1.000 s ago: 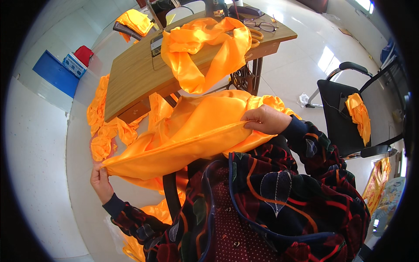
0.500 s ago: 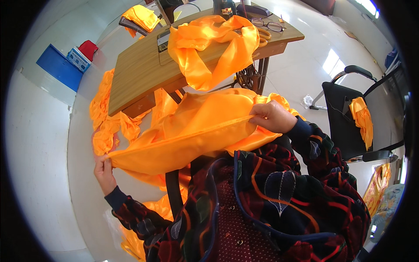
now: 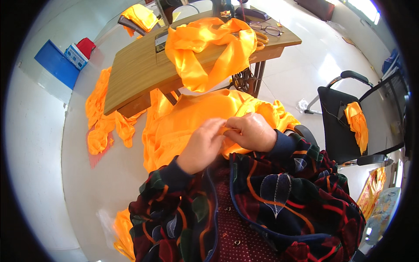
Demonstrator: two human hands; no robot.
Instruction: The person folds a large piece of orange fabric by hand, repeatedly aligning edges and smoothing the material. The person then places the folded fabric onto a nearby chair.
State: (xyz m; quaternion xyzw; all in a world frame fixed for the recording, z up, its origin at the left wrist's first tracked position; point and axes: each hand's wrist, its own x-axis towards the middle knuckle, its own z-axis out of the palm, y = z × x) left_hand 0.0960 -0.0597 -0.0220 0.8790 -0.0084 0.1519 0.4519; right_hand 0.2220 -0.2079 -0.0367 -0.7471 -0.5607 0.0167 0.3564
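My left hand (image 3: 203, 144) and my right hand (image 3: 249, 133) meet over my lap, fingers pinched on an edge of orange satin fabric (image 3: 187, 111) between them. The left fingertips are partly hidden behind the right ones. The fabric spreads in loose folds across my lap, below the near edge of a wooden sewing table (image 3: 131, 74). A crumpled loop of similar orange satin (image 3: 209, 72) lies on that table, beside orange-handled scissors (image 3: 261, 40), glasses (image 3: 271, 29) and a phone (image 3: 160, 42).
More orange fabric (image 3: 98, 139) lies at the left. A black armchair (image 3: 330, 131) holding orange cloth stands at the right. A blue board (image 3: 56, 63), a red bag (image 3: 84, 46) and a blue-white box (image 3: 75, 58) sit by the left wall. Another orange pile (image 3: 142, 19) lies behind the table.
My left hand has moved from the far end of the fabric edge inward to my right hand. My right hand has moved left, and the stretched edge has gathered between them.
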